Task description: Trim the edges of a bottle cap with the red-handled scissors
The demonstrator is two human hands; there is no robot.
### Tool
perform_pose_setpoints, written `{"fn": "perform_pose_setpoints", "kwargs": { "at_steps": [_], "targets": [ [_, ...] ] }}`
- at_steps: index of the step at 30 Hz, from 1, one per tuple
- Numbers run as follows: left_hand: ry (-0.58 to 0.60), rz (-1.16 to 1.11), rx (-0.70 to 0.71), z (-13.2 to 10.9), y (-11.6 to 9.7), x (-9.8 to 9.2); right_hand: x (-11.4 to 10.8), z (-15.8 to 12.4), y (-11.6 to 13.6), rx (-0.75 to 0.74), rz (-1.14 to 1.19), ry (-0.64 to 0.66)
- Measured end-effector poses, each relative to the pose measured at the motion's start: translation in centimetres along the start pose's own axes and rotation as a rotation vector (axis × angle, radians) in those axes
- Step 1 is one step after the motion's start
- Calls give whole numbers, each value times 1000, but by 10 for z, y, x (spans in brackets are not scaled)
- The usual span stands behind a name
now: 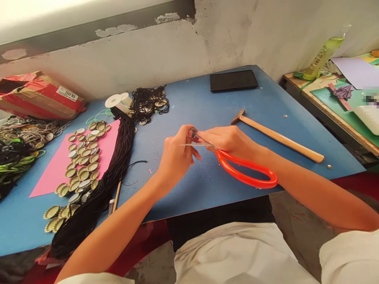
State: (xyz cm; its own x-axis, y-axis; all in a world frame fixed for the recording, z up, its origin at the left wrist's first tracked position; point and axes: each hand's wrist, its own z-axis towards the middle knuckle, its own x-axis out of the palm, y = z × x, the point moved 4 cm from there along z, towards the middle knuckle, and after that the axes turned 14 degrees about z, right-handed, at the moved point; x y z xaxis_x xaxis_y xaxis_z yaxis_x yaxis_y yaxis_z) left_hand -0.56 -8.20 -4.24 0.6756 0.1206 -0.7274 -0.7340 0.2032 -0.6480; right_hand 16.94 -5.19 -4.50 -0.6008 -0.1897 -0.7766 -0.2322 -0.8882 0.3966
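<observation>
Between thumb and fingers, my left hand (178, 152) pinches a bottle cap (193, 132) above the blue table. My right hand (229, 139) is closed around red-handled scissors (257, 179), whose blades point left, just below the cap. One blade tip reaches across in front of my left fingers. My right fingertips come close to the cap; whether they touch it I cannot tell. To the left, many loose bottle caps (84, 161) lie on a pink sheet (49, 176), beside a long bundle of black cord (118, 157).
A wooden-handled hammer (281, 138) lies right of my hands, and a black phone or tablet (233, 81) sits near the wall. White spools (114, 101), a tangle of black cords with caps (148, 100) and a red box (38, 96) stand at the back left. A bottle (324, 55) stands on the neighbouring table.
</observation>
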Motion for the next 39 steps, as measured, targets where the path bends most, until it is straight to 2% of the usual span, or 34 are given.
{"fn": "perform_pose_setpoints", "kwargs": {
  "at_steps": [5, 11, 18, 24, 26, 31, 35, 39],
  "targets": [
    [-33, 28, 7, -3, 3, 2, 9, -1, -3, 13, 5, -72],
    [-115, -6, -11, -7, 4, 9, 20, -3, -5, 50, -38, -79],
    [-187, -15, -8, -9, -1, 8, 18, -5, 5, 0, -115, -155],
    [-106, 42, 25, 3, 4, 2, 12, -1, 1, -13, -181, -158],
    [-107, 95, 36, 5, 9, 0, 9, -1, 2, -18, -191, -158],
    [-236, 388, 177, 11, 14, -8, 4, -3, 8, -11, -178, -136],
    [-166, 430, 304, 15, 11, -9, 4, -3, 6, -24, -222, -129],
    [-92, 329, 295, 14, 9, -7, 7, -2, 2, -41, -213, -140]
  ]
}}
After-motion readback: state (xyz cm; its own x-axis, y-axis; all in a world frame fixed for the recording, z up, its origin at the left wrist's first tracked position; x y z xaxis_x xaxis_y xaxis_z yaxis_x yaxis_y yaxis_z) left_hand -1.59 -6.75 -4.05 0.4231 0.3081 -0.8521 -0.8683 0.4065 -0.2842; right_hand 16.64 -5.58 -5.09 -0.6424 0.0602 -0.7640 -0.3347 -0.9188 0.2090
